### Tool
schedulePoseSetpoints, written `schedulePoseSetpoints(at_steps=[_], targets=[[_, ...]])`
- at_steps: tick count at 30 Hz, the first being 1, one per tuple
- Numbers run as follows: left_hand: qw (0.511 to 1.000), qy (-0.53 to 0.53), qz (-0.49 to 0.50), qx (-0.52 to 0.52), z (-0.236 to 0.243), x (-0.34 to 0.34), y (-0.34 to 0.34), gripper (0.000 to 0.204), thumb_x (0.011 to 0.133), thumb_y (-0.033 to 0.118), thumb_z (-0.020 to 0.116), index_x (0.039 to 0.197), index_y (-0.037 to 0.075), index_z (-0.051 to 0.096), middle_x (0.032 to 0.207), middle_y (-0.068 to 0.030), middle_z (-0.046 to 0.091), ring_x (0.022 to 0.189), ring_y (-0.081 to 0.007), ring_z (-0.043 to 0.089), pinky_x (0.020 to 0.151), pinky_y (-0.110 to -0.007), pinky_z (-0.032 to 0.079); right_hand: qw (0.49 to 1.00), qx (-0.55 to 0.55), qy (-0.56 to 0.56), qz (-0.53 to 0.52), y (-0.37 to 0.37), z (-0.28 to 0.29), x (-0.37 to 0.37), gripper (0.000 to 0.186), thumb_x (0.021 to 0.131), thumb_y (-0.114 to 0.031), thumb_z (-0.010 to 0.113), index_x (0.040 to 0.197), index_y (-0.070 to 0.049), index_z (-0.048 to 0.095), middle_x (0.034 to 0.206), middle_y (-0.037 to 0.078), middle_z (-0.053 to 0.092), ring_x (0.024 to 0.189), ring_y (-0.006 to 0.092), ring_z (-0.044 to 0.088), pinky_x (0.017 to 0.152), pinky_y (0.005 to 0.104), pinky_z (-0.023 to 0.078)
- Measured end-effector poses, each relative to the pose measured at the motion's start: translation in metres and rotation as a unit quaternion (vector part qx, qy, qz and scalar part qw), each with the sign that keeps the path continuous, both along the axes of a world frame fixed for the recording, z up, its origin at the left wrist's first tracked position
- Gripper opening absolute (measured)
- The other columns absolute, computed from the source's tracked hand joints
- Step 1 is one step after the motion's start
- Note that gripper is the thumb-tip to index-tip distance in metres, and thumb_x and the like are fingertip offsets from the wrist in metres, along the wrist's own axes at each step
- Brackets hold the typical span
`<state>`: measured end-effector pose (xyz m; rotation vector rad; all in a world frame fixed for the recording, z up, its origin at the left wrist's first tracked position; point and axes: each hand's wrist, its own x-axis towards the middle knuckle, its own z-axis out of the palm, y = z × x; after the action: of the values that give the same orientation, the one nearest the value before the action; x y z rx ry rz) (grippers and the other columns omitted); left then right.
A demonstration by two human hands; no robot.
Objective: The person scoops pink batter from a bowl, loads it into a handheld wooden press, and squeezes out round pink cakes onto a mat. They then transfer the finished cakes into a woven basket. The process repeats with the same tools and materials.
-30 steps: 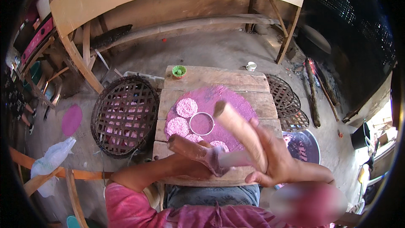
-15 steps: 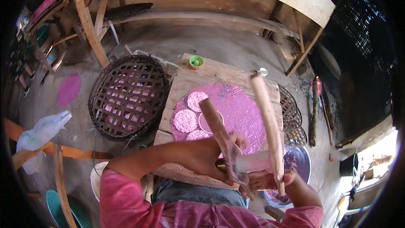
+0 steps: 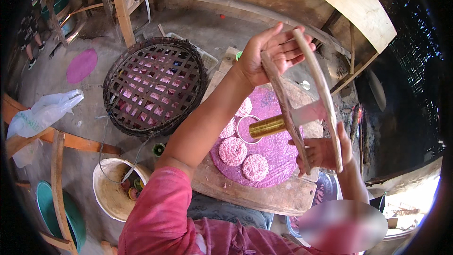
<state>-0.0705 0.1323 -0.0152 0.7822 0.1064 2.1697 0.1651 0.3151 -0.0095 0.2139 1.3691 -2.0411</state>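
Note:
A wooden noodle press (image 3: 286,99) with two long handle bars, a brass cylinder (image 3: 267,126) and a pale plunger is held tilted above the board. My left hand (image 3: 278,49) is at the upper ends of the bars, palm up and fingers spread, with the bars crossing it. My right hand (image 3: 325,152) is wrapped round the lower ends. Beneath, a thin ring (image 3: 241,137) rests on a round pink mat (image 3: 278,160). Several round nests of pink strands (image 3: 232,151) lie along the mat's left and near side.
The mat lies on a plank table (image 3: 297,197). Left of it stands a woven basket (image 3: 155,87) over pink pieces. A white bucket (image 3: 106,186), a green tub (image 3: 59,212) and a plastic bag (image 3: 45,108) are further left. A basin (image 3: 326,189) sits near right.
The press has risen and moved away from my body, its brass cylinder now pointing left. My left hand has gone from its near side to the far bar ends. The view has shifted.

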Motion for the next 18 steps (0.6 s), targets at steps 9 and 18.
schedulePoseSetpoints(at_steps=[9, 18], targets=[[0.985, -0.139, -0.008, 0.103, -0.116, -0.049, 0.013, 0.045, 0.097, 0.044, 0.045, 0.120, 0.007, 0.056, 0.110, -0.0114, 0.061, 0.113, -0.0304, 0.054, 0.099, -0.045, 0.042, 0.974, 0.221, -0.043, 0.022, -0.006, -0.018, -0.054, 0.109, 0.084, -0.082, 0.033, 0.140, 0.011, 0.035, 0.107, 0.030, 0.062, 0.095, 0.0358, 0.065, 0.084, 0.0424, 0.053], [0.981, -0.119, 0.005, 0.154, -0.133, -0.064, 0.022, 0.048, 0.096, 0.051, 0.046, 0.112, 0.008, 0.059, 0.105, -0.0126, 0.062, 0.107, -0.0319, 0.056, 0.097, -0.044, 0.045, 0.952, 0.305, -0.014, -0.011, -0.019, -0.018, -0.061, 0.079, 0.095, -0.068, 0.031, 0.123, 0.004, 0.050, 0.091, 0.019, 0.064, 0.075, 0.0242, 0.065, 0.066, 0.0356, 0.053]])
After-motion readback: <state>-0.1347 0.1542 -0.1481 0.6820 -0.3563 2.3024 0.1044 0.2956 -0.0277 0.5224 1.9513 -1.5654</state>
